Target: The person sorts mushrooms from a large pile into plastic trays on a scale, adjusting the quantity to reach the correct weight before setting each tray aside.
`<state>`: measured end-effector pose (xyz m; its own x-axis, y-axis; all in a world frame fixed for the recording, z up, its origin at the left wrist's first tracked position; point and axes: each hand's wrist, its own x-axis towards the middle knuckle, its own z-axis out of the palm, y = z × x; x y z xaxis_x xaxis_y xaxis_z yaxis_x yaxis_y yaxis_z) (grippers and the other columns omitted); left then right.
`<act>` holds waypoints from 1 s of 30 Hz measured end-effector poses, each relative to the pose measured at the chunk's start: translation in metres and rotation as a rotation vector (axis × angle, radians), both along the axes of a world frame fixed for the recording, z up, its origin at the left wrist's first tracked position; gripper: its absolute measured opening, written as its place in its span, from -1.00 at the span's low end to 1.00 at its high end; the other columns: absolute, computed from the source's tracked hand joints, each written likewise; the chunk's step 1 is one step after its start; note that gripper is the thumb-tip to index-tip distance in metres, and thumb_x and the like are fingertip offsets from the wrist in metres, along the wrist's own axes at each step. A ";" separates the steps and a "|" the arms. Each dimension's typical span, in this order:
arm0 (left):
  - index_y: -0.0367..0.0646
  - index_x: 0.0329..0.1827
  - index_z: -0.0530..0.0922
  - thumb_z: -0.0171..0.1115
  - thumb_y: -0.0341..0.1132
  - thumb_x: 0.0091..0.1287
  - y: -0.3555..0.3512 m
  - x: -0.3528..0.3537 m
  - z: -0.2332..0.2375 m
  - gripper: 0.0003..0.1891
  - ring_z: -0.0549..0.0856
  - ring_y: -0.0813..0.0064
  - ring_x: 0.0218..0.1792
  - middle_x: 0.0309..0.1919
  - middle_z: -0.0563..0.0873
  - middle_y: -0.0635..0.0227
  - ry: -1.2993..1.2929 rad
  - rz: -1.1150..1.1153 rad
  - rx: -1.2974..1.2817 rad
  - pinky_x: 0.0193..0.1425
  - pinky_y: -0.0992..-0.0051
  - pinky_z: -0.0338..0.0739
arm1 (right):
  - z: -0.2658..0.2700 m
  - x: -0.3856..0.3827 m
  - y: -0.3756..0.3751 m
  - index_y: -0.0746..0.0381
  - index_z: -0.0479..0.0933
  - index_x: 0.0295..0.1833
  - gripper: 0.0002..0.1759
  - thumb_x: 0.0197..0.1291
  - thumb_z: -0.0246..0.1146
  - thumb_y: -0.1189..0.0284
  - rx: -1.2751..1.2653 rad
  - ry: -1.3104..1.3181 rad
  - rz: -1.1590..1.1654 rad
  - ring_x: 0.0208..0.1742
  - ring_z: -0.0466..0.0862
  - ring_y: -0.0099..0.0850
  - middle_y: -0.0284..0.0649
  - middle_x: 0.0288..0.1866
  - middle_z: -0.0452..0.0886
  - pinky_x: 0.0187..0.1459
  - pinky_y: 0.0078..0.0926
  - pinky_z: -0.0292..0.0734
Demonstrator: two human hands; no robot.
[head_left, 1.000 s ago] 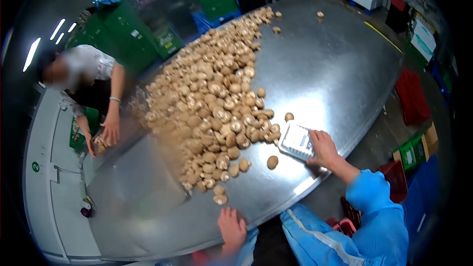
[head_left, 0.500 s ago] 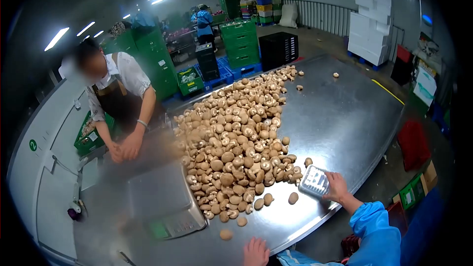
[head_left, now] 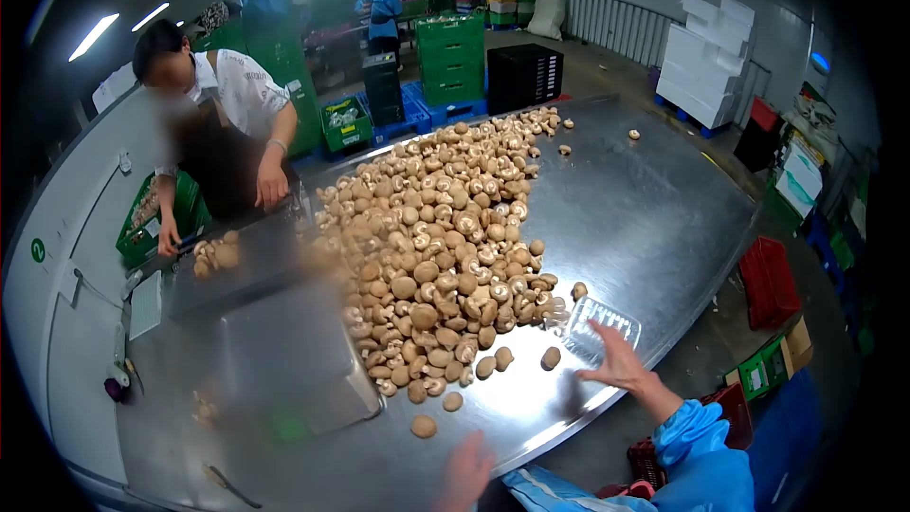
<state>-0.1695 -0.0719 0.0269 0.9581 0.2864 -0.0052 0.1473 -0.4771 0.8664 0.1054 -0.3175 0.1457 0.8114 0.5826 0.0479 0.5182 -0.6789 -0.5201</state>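
Observation:
A clear plastic punnet (head_left: pixel 618 316) rests on the steel table beside the right edge of a large heap of brown mushrooms (head_left: pixel 441 256). My right hand (head_left: pixel 618 361) is at the punnet's near side, thumb and fingers spread apart; whether a fingertip touches its rim I cannot make out. Down at the table's near edge, my left hand (head_left: pixel 466 470) is smeared by motion, with no object visible in it. Closest to it is a loose mushroom (head_left: pixel 424 426), and a few others lie along the heap's front.
A scale (head_left: pixel 294 351), partly blurred, stands left of the heap. Across the table a co-worker (head_left: pixel 227 114) leans over a dark tray (head_left: pixel 237 261) with mushrooms. Green crates (head_left: pixel 451 62) are stacked behind; a red crate (head_left: pixel 769 283) is on the floor at right.
My right hand has loosened from the punnet's edge, spread its fingers and shifted left. My left hand has moved slightly left and blurred. The co-worker's hands have moved apart.

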 end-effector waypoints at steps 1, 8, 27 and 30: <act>-0.24 0.36 0.42 0.38 -0.35 0.24 0.008 0.012 0.040 -0.40 0.51 -0.02 0.32 0.26 0.56 0.07 -0.090 0.103 -0.034 0.35 0.05 0.41 | -0.011 -0.003 0.004 0.25 0.18 0.57 0.16 -0.14 0.59 0.14 0.074 0.152 0.089 0.33 0.53 -0.07 0.07 0.36 0.48 0.38 -0.16 0.39; -0.27 0.40 0.39 0.34 -0.49 0.31 0.058 0.061 0.125 -0.43 0.69 0.43 -0.04 0.14 0.65 0.14 0.019 0.077 -0.570 -0.04 0.50 0.61 | -0.041 -0.075 0.069 0.26 0.16 0.60 -0.13 0.27 0.39 0.26 0.625 1.636 0.743 0.21 0.59 -0.39 -0.14 0.23 0.60 0.31 -0.38 0.43; -0.21 0.19 0.56 0.28 -0.46 0.36 0.140 -0.091 0.031 -0.66 0.60 0.62 -0.10 0.01 0.67 0.30 -0.040 0.735 0.389 -0.06 0.59 0.53 | -0.078 -0.117 0.116 0.29 0.55 0.21 -0.59 0.29 0.30 0.38 0.182 0.857 0.412 -0.18 0.72 -0.35 -0.18 -0.14 0.73 -0.08 -0.41 0.62; -0.24 0.17 0.57 0.35 -0.43 0.27 0.193 -0.092 0.024 -0.61 0.60 0.52 0.01 -0.02 0.65 0.29 0.117 0.669 0.907 0.01 0.53 0.53 | -0.092 -0.146 0.144 0.29 0.56 0.20 -0.60 0.28 0.30 0.40 0.165 0.882 0.491 -0.17 0.74 -0.38 -0.19 -0.18 0.75 -0.08 -0.42 0.62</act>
